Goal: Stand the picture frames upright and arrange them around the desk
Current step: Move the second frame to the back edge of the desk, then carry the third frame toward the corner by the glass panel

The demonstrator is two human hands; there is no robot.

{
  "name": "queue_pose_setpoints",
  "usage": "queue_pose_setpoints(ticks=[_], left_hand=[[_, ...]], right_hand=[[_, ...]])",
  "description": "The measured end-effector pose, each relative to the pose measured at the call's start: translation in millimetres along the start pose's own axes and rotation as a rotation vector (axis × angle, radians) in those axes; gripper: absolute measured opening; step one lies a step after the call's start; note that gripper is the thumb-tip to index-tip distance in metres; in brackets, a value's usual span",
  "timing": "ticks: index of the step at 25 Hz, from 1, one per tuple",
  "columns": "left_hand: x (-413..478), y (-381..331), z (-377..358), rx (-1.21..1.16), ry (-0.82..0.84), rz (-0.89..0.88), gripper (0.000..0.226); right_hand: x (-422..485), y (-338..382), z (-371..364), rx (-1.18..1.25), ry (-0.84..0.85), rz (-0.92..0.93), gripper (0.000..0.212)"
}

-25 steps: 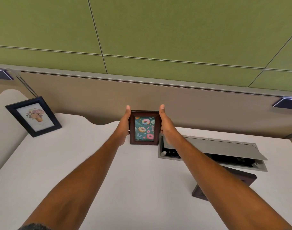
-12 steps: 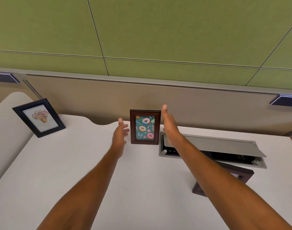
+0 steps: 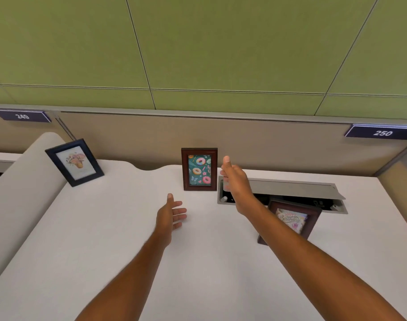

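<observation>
On the desk (image 3: 105,228), the doughnut frame (image 3: 199,169) is standing upright at the back edge, just in front of the partition (image 3: 140,140), with the open cable box (image 3: 283,193) lying just to its right. The flower frame (image 3: 74,162) is standing tilted at the far left corner, well apart from it, while the birthday frame (image 3: 292,220) is lying in front of the cable box, partly under the right forearm. The left hand (image 3: 171,215) is hovering in front of the doughnut frame and the right hand (image 3: 235,179) just beside its right edge, over the cable box
</observation>
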State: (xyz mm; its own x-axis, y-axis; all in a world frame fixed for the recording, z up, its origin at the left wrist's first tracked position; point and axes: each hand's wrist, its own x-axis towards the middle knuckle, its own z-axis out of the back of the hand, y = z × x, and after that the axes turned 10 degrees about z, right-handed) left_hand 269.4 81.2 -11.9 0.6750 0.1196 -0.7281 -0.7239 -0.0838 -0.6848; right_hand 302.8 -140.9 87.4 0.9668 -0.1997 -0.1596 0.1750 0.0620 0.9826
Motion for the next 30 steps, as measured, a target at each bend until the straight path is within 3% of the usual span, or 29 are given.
queue_pose_setpoints(ticks=[4,15,30], left_hand=[[-38,25,-13,0.080,0.000,-0.016,0.048],[-105,55,-49,0.120,0.113,-0.047,0.058],[-117,47,-135,0.297,0.297,-0.121,0.054]], right_hand=[[-44,-10,20,0.006,0.032,-0.001,0.044],[-126,-43,92,0.030,-0.056,-0.054,0.042],[-165,-71,221,-0.036,-0.478,-0.095,0.048]])
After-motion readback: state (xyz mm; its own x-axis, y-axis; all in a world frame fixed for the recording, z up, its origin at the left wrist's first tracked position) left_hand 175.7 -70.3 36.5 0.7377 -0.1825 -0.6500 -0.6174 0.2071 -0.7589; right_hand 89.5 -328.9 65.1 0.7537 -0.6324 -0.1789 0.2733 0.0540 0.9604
